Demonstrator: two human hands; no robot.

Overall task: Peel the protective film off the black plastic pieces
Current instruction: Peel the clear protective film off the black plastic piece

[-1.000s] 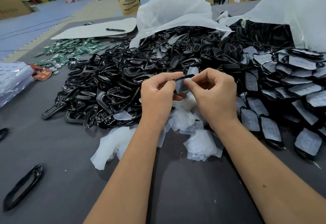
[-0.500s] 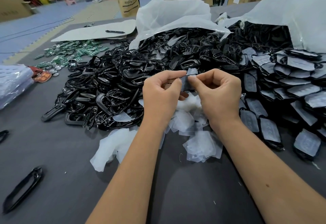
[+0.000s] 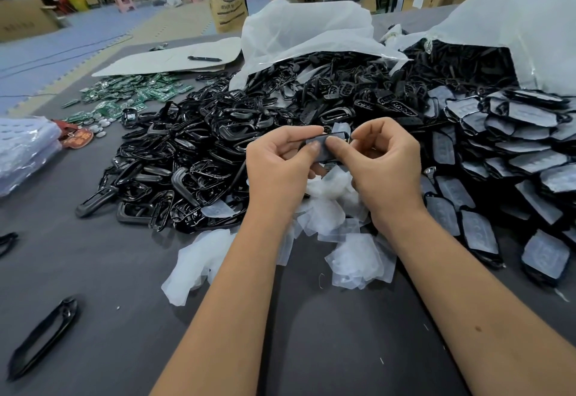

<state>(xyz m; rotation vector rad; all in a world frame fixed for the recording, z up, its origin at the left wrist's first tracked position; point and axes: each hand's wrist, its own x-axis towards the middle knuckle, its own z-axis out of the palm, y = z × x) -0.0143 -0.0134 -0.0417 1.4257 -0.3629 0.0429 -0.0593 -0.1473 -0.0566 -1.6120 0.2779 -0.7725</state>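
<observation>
Film-lifting step, one piece in hand. The left hand [image 3: 280, 164] and right hand [image 3: 386, 168] meet above the desk [image 3: 93, 271], the fingers [image 3: 313, 146] of both curled and clamped on a single black plastic piece [image 3: 327, 149] held between the two thumbs; its protective film [image 3: 341, 129] appears raised at the far edge, just beyond the fingertips, though how much is already loose cannot be told. The next move, by this reading, calls for a firm pinch on that raised flap by the right hand while the left steadies the piece — then a pull away from the body. Directly beneath the fingers lies a heap of peeled film scraps [image 3: 352, 258]; beyond and to their left, a pile of bare black frames [image 3: 193, 158]; to their right, rows of film-covered pieces [image 3: 467, 208] not yet done. Nothing blocks the fingers — the thin film clinging to skin seems the likelier nuisance.
</observation>
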